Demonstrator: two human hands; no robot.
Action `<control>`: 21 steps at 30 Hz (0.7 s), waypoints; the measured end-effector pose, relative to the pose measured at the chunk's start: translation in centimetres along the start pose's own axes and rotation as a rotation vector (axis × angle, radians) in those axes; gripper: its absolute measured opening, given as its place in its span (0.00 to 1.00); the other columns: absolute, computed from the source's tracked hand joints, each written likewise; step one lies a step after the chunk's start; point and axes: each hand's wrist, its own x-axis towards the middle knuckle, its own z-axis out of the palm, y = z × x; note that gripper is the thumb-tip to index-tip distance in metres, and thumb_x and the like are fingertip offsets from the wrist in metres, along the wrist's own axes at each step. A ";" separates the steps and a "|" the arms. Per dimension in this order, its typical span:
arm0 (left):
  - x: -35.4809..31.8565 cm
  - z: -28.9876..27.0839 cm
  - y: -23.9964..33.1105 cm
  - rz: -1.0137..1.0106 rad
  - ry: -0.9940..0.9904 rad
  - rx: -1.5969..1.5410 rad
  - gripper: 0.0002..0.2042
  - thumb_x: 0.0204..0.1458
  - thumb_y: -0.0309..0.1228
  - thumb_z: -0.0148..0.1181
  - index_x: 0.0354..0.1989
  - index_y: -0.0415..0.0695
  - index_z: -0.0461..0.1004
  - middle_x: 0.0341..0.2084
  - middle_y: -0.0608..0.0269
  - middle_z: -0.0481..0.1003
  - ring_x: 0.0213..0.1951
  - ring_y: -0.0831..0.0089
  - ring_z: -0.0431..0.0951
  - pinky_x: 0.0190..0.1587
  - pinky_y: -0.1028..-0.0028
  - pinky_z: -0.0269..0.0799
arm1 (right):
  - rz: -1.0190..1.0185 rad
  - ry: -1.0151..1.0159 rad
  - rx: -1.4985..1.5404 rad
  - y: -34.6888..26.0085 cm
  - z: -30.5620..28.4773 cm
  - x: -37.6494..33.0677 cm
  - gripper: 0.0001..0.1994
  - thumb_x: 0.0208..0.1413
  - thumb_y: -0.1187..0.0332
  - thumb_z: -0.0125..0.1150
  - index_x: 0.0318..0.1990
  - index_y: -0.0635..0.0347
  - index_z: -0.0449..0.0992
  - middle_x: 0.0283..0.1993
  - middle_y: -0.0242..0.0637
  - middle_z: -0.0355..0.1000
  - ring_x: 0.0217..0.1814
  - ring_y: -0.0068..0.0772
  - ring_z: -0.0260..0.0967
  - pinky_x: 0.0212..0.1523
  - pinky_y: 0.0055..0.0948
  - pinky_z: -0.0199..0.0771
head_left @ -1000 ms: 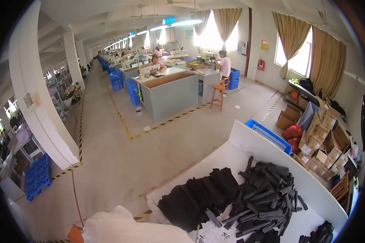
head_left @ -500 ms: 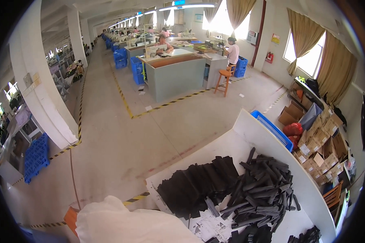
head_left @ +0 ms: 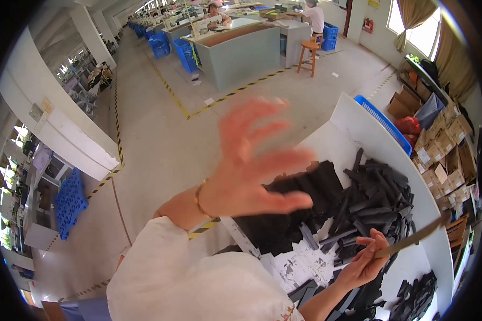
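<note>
My left hand [head_left: 254, 160] is raised in the air above the white table [head_left: 348, 123], fingers spread, blurred, holding nothing. It hovers over a stack of flat black sheets [head_left: 292, 208]. My right hand [head_left: 367, 262] is lower right, pinched on one end of a long thin dark strip [head_left: 415, 235] that points toward the table's right edge. A heap of black strips [head_left: 375, 198] lies just beyond that hand. A printed paper sheet [head_left: 300, 265] lies between the hands near my body.
A blue crate [head_left: 383, 120] stands past the table's far edge, with cardboard boxes [head_left: 444, 150] to the right. Another dark pile [head_left: 415, 299] sits at the table's near right. Yellow-black floor tape [head_left: 219, 99] borders a grey workstation [head_left: 241, 48] where people sit.
The view has tilted down toward the table. My left hand has swung up into view, and my right hand has appeared holding the long strip; neither hand showed earlier.
</note>
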 end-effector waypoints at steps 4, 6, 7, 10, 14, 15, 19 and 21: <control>-4.9 7.1 -3.2 -0.024 -0.682 0.115 0.32 0.42 0.38 0.69 0.58 0.52 0.65 0.59 0.51 0.59 0.63 0.50 0.56 0.58 0.53 0.60 | 0.191 -0.621 -0.365 7.5 5.5 0.3 0.05 0.57 0.74 0.48 0.37 0.57 0.71 0.32 0.40 0.71 0.27 0.34 0.69 0.28 0.31 0.70; -12.6 9.4 -4.3 0.214 -1.214 0.362 0.31 0.47 0.45 0.62 0.59 0.45 0.63 0.59 0.44 0.60 0.64 0.48 0.54 0.62 0.55 0.55 | -0.218 -0.687 -0.837 12.2 4.8 -4.4 0.02 0.54 0.72 0.51 0.33 0.51 0.70 0.29 0.39 0.70 0.29 0.42 0.72 0.27 0.38 0.71; -16.1 9.3 -4.3 -0.150 -1.282 -0.026 0.30 0.50 0.46 0.60 0.60 0.45 0.62 0.59 0.45 0.60 0.63 0.46 0.56 0.64 0.55 0.53 | -0.100 -0.757 -0.791 11.5 4.9 -6.8 0.02 0.52 0.68 0.54 0.29 0.51 0.69 0.27 0.38 0.70 0.31 0.48 0.72 0.27 0.45 0.71; -23.5 10.1 -2.9 -0.286 -1.187 -0.272 0.32 0.51 0.41 0.59 0.64 0.48 0.57 0.60 0.47 0.60 0.62 0.45 0.57 0.63 0.57 0.56 | 0.187 -0.846 -0.487 17.2 0.9 -16.2 0.09 0.52 0.67 0.56 0.41 0.50 0.77 0.30 0.41 0.76 0.29 0.44 0.74 0.27 0.40 0.71; -26.2 11.1 -0.3 -0.122 -1.289 -0.035 0.19 0.47 0.37 0.61 0.50 0.57 0.72 0.50 0.65 0.69 0.64 0.59 0.54 0.55 0.31 0.51 | 0.920 -0.999 -0.056 12.7 -2.9 -18.1 0.14 0.59 0.65 0.57 0.50 0.58 0.76 0.45 0.35 0.75 0.40 0.23 0.71 0.45 0.22 0.73; -25.0 11.6 0.5 -0.183 -1.388 -0.051 0.12 0.49 0.40 0.59 0.42 0.56 0.76 0.44 0.67 0.72 0.61 0.60 0.57 0.57 0.30 0.48 | 0.782 -0.898 -0.034 14.7 -4.1 -20.7 0.10 0.57 0.71 0.56 0.44 0.63 0.79 0.39 0.37 0.77 0.36 0.23 0.71 0.40 0.25 0.73; -25.4 13.1 -0.1 -0.368 -1.347 -0.334 0.09 0.51 0.40 0.58 0.35 0.51 0.78 0.29 0.63 0.77 0.40 0.64 0.75 0.41 0.52 0.67 | 0.805 -0.904 -0.046 17.2 -6.6 -22.1 0.11 0.56 0.66 0.58 0.44 0.59 0.79 0.33 0.36 0.77 0.34 0.21 0.70 0.37 0.27 0.73; -23.5 13.7 -0.3 -0.411 -1.225 -0.496 0.10 0.50 0.39 0.59 0.33 0.45 0.77 0.23 0.56 0.77 0.28 0.57 0.77 0.32 0.66 0.71 | 0.987 -0.830 -0.054 15.7 -7.1 -20.1 0.11 0.55 0.66 0.60 0.44 0.58 0.79 0.34 0.41 0.77 0.36 0.28 0.72 0.41 0.26 0.72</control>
